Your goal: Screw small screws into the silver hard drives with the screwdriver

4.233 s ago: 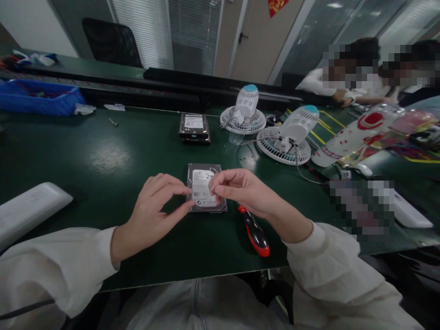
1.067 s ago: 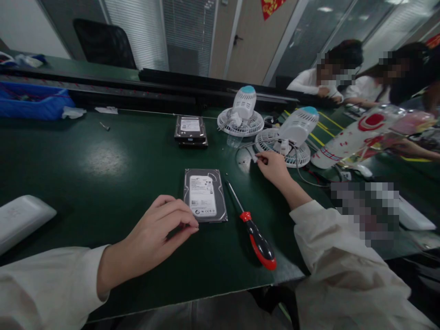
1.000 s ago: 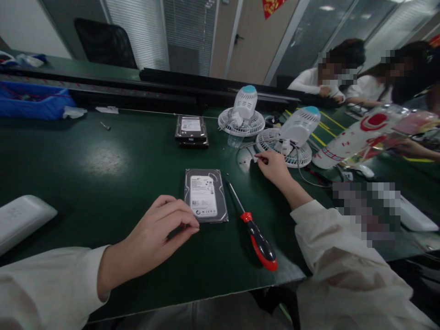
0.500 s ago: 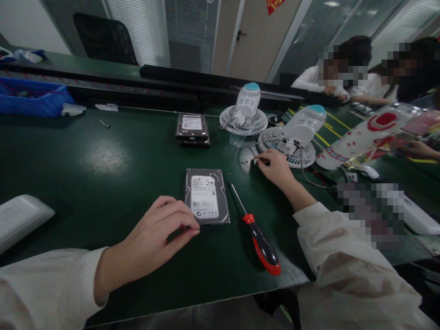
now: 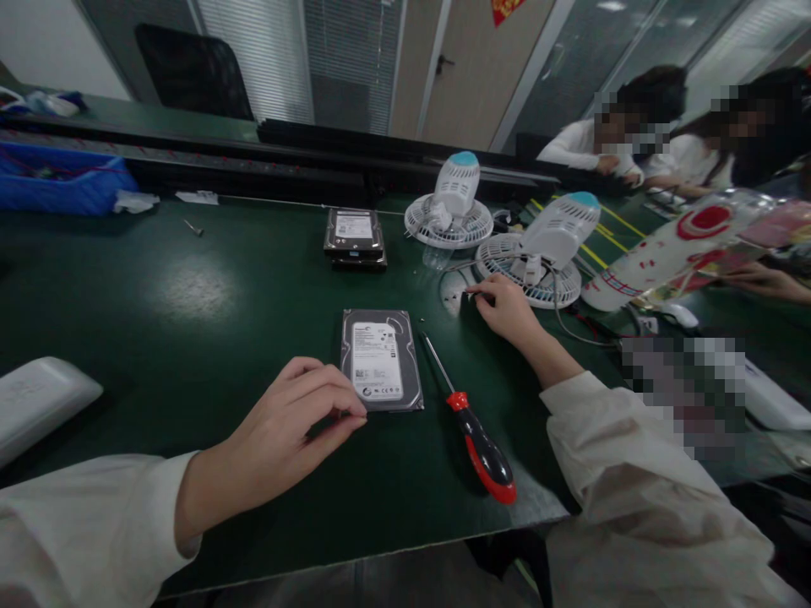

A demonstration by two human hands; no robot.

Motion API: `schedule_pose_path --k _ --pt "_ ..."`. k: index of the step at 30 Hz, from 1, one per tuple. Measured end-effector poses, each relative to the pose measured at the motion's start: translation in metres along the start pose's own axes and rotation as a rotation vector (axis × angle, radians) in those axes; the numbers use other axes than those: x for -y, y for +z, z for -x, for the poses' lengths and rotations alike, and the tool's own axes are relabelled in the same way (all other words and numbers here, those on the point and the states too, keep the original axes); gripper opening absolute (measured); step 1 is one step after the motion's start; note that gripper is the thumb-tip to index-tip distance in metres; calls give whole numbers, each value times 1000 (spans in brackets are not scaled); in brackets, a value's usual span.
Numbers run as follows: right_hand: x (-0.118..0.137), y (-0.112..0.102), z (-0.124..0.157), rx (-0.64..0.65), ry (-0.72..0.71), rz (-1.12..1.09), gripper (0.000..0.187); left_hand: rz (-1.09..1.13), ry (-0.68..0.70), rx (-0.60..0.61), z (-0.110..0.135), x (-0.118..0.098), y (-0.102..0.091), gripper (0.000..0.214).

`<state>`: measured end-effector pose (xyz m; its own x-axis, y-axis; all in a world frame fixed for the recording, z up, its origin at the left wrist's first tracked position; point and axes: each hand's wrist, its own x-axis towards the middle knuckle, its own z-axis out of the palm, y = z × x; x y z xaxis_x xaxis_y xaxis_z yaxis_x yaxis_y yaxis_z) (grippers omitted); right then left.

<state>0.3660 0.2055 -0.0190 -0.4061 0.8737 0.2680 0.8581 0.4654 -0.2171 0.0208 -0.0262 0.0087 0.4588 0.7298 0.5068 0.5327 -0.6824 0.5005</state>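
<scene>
A hard drive (image 5: 378, 359) lies label up on the green table. My left hand (image 5: 297, 431) is at its lower left corner, thumb and fingertips brought together in a pinch; I cannot make out what is between them. My right hand (image 5: 503, 306) is beyond the drive to the right, its fingertips pinched close to the tabletop beside several tiny screws (image 5: 451, 297). Whatever those fingers hold is too small to name. Between the drive and my right forearm lies a screwdriver (image 5: 480, 443) with a red and black handle, its tip pointing away from me.
Stacked hard drives (image 5: 355, 238) sit farther back. Two white fans (image 5: 449, 221) lie face down at the right, with a cable (image 5: 557, 312) near my right hand. A blue bin (image 5: 63, 181) stands far left, a white device (image 5: 44, 405) nearer. Other people sit at the back right.
My right hand's fingertips have shifted very slightly to the left over the table. My left hand, the hard drive and the screwdriver stay practically where they were.
</scene>
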Motion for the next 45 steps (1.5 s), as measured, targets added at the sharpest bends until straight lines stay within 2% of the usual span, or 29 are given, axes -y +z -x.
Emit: schedule_pose_path --k 9,24,30,33,37,41,45 --pt "-1 -5 5 36 -45 14 39 147 -300 13 1 9 3 3" --pt "8 -13 8 109 -80 10 39 171 -395 4 -4 12 3 9" --pt "2 -14 9 103 -61 -10 38 264 -435 -63 -9 11 2 12" --pt "2 -14 10 89 -66 -21 38 304 -447 -53 -11 13 1 12" --pt "8 -19 12 40 -76 -41 36 311 -451 22 -10 19 -1 11" --pt "20 -34 16 -122 -77 -72 18 263 -439 132 -9 25 -3 10" --pt "44 -46 24 -247 -121 -122 25 259 -424 196 -9 27 -6 9"
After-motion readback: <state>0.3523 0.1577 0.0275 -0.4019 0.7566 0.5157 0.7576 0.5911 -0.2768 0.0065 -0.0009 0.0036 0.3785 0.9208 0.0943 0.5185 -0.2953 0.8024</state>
